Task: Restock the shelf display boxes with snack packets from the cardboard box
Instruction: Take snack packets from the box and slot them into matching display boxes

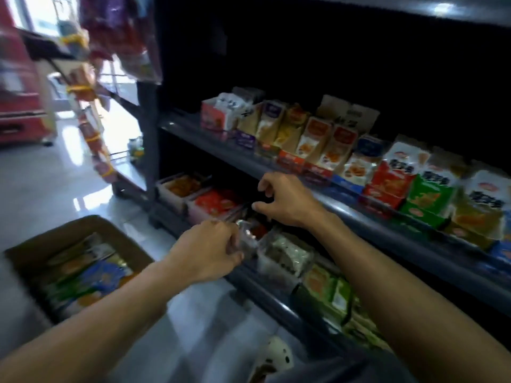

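Note:
A brown cardboard box (33,244) with several snack packets (91,275) stands on the floor at lower left. On the lower shelf (276,297) sit several clear display boxes. My left hand (204,250) grips the front edge of one clear display box (249,239) that holds a few red packets. Just above it, my right hand (284,200) hovers over the same box with curled fingers; nothing shows in its grasp. To the left is a display box of red packets (218,203).
The upper shelf (249,161) carries a row of upright snack packets (318,139). A display box of white-green packets (287,255) sits right of my left hand. Hanging snack strips (88,125) dangle at the shelf end. Pale tiled floor (55,183) lies left.

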### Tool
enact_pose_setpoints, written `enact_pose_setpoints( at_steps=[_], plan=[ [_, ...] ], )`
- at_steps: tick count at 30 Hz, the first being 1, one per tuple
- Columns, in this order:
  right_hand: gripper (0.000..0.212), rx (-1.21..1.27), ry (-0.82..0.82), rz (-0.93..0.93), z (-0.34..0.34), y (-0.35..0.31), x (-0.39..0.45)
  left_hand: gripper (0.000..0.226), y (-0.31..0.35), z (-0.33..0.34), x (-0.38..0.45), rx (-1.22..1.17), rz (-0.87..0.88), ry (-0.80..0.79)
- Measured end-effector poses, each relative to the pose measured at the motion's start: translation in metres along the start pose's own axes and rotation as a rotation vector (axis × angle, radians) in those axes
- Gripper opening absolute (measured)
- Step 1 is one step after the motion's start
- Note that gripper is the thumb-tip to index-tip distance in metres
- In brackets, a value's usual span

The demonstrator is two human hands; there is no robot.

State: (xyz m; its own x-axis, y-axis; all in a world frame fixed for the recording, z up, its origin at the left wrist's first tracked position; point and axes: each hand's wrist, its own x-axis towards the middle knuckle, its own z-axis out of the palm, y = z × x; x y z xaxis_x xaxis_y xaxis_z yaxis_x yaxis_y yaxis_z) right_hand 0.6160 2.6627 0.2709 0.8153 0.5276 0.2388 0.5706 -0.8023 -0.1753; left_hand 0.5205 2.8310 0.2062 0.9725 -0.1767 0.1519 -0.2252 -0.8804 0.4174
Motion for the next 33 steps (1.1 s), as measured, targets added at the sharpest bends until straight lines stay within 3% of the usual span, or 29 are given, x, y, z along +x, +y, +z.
enact_pose_setpoints(
  at_steps=[11,16,20,24,29,33],
  plan=[
    [0.029,0.216,-0.196,-0.163,0.149,-0.126,0.067,0.015,-0.159,0.026,-0.107,-0.089,-0.436,0.019],
    [0.029,0.337,-0.308,-0.186,0.231,-0.163,0.093,0.028,-0.222,0.050,-0.127,-0.165,-0.616,0.116],
    [0.028,0.394,-0.441,-0.155,0.296,-0.179,0.114,0.020,-0.269,0.072,-0.133,-0.182,-0.845,0.164],
    [0.042,0.490,-0.575,-0.082,0.365,-0.188,0.134,0.065,-0.308,0.098,-0.136,-0.159,-1.045,0.261],
    [0.060,0.573,-0.721,0.030,0.442,-0.195,0.157,0.095,-0.358,0.131,-0.137,-0.306,-1.170,0.300],
    [0.063,0.613,-0.815,0.113,0.494,-0.197,0.170,0.069,-0.372,0.147,-0.133,-0.387,-1.148,0.386]
  ],
)
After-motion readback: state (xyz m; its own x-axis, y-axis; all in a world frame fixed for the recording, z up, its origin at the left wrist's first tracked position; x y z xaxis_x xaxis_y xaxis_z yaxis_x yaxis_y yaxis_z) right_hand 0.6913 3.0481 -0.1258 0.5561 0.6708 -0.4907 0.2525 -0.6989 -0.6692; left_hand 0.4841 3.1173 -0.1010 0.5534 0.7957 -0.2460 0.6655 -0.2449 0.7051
